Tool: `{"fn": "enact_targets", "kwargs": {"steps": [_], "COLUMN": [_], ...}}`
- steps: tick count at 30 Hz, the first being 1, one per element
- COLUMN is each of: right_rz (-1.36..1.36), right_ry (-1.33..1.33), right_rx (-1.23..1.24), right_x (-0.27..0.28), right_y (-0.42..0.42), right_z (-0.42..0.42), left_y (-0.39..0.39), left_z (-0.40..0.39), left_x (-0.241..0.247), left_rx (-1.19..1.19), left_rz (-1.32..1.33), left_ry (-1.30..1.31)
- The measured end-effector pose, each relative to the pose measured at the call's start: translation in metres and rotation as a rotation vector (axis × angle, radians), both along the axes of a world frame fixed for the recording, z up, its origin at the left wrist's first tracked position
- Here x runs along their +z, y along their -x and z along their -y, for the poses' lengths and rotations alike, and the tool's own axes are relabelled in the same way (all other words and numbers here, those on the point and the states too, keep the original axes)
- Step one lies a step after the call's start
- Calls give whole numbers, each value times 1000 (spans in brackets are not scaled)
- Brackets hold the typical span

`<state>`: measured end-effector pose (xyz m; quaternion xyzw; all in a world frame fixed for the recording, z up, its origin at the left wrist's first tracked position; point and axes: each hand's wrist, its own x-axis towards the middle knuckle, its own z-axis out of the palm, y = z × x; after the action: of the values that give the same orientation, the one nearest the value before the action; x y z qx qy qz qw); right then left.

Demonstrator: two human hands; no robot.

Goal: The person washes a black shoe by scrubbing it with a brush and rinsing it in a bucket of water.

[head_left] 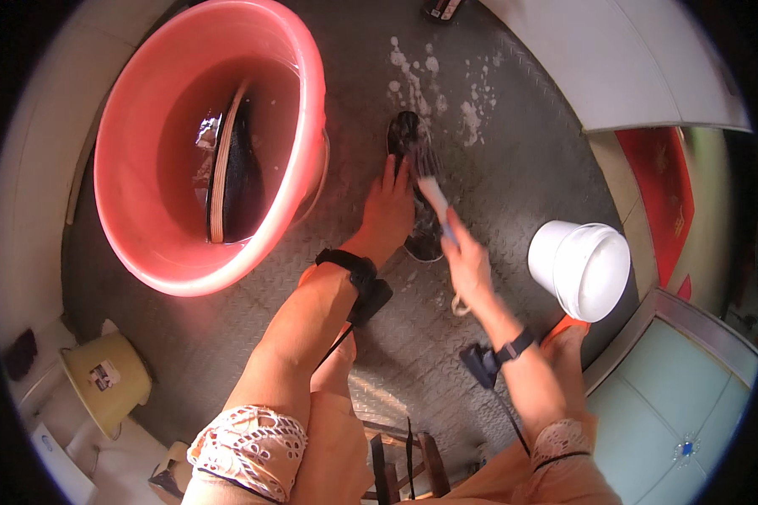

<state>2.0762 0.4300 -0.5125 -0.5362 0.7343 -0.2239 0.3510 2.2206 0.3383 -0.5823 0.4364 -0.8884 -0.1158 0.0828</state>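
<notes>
A dark shoe (427,237) lies on the floor in front of me, wet and streaked with suds. My left hand (388,205) presses on it from the left with spread fingers. In my right hand (469,262) is the handle of a scrub brush (434,194), its blurred bristles against the upper right side of the shoe. At the left stands a large pink plastic tub (319,95) holding dark water. A second black shoe (243,170) with a pale layered sole rests on its side in that water.
White foam (417,76) dots the patterned floor beyond the shoe. A white plastic bucket (546,252) is at the right, near my foot. A yellowish bucket (110,379) stands lower left, a dark bottle (442,9) at the top, and a pale tiled panel (644,391) lower right.
</notes>
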Motion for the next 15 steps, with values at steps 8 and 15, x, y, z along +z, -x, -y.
{"fn": "enact_targets", "kwargs": {"steps": [8, 15], "right_rz": [-323, -257], "right_ry": [-85, -148], "right_rx": [144, 105], "right_x": [12, 24], "right_y": [-17, -7], "right_z": [79, 70], "left_y": [9, 11], "left_z": [-21, -26], "left_x": [4, 7], "left_rx": [20, -39], "left_rz": [-10, 102], "left_ry": [-61, 2]}}
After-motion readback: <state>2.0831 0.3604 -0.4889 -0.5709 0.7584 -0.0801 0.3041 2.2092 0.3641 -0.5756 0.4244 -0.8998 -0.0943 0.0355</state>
